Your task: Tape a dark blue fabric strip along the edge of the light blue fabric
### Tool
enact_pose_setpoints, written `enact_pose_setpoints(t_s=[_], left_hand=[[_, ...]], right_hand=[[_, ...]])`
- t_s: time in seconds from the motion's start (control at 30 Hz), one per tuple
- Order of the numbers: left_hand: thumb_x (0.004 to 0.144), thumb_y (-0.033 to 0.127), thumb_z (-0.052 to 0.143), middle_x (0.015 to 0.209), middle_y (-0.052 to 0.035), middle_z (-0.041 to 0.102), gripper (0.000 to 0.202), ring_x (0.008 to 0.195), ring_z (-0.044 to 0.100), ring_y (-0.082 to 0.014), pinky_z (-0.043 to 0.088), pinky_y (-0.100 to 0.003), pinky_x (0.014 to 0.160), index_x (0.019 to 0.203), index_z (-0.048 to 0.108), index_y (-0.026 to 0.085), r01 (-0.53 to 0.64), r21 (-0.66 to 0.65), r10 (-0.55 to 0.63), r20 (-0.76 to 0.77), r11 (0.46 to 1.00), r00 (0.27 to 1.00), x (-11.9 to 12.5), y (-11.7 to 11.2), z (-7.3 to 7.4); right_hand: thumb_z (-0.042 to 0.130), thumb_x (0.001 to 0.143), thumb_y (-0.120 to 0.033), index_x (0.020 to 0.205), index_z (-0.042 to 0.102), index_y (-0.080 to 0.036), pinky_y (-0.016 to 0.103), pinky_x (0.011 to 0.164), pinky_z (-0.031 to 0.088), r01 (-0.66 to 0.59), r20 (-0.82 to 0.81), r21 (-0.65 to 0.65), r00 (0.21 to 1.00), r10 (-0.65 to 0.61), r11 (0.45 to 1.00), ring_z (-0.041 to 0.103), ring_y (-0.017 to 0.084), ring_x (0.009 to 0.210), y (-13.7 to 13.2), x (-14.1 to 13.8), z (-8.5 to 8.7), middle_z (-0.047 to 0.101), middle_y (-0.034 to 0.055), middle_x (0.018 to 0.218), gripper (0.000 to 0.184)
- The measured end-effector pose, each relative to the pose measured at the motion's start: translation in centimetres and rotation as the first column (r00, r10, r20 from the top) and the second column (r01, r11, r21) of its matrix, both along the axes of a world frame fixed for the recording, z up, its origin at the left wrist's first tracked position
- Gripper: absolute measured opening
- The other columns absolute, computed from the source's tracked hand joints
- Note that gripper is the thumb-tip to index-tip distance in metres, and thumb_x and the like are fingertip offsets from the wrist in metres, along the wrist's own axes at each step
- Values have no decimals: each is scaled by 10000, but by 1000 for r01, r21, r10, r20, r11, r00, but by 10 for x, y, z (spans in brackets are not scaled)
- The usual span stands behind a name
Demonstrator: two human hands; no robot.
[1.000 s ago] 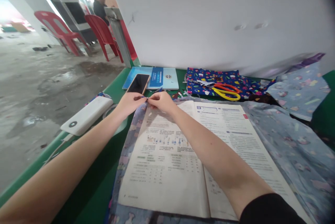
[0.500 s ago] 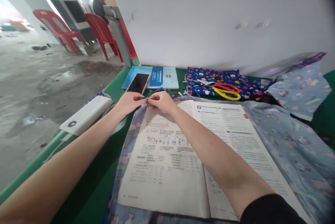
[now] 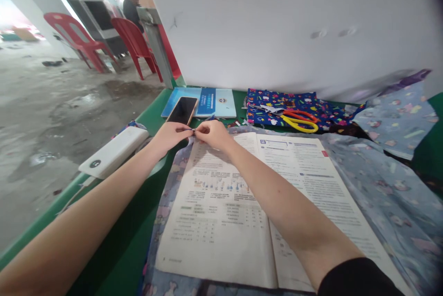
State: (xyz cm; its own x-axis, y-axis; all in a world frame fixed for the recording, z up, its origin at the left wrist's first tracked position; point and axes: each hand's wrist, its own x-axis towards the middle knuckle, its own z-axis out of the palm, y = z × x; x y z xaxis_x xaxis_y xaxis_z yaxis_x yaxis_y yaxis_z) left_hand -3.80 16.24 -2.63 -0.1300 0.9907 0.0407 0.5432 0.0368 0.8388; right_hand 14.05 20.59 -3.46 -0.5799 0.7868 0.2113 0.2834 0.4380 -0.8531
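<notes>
An open printed book (image 3: 214,250) lies on a light blue patterned cloth (image 3: 374,180) that sticks out around its edges. At the book's far left corner, my left hand (image 3: 175,135) and my right hand (image 3: 213,133) meet with thumbs and forefingers pinched. Between their fingertips is a small dark-blue bit; whether it is part of the cloth I cannot tell. A smartphone (image 3: 182,110) with a dark screen lies just beyond my left hand, partly on a blue booklet (image 3: 224,102).
Scissors (image 3: 300,121) with orange and yellow handles rest on dark blue printed fabric (image 3: 277,97) by the white panel (image 3: 263,23). A white power bank (image 3: 114,152) with a cable sits at the left edge of the green tabletop (image 3: 114,250). Red chairs (image 3: 133,42) and a seated person (image 3: 130,7) are farther back.
My fingertips have shifted very slightly at the pinch, and less of the dark-blue bit shows. The book, phone and scissors stay where they were.
</notes>
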Motion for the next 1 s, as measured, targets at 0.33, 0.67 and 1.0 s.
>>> enact_pose_setpoints(t_s=[0.33, 0.67, 1.0], left_hand=[[677, 413, 716, 648, -19, 700, 272, 614, 614, -163, 432, -254, 605, 796, 740, 169, 24, -12, -24, -25, 1000, 999, -1, 0, 0], [707, 419, 662, 635, -20, 699, 266, 590, 628, -174, 426, -253, 553, 773, 737, 172, 74, 27, -67, -223, 997, 972, -1, -3, 3], [663, 369, 665, 675, -39, 715, 271, 632, 636, -193, 455, -268, 592, 805, 756, 156, -1, 79, 17, -200, 997, 980, 5, -5, 3]], right_hand=[[583, 783, -231, 777, 689, -169, 232, 655, 414, -15, 89, 134, 996, 3, 991, 620, 136, 708, -3, 2, 7, 692, 15, 727, 123], [546, 799, -247, 793, 707, -176, 250, 641, 366, -3, 207, 287, 977, -58, 958, 585, 143, 706, -5, 0, 8, 700, 29, 771, 176], [587, 754, -249, 764, 695, -170, 234, 640, 391, 10, 117, 168, 993, -30, 986, 586, 136, 711, -4, 0, 6, 689, 15, 754, 135]])
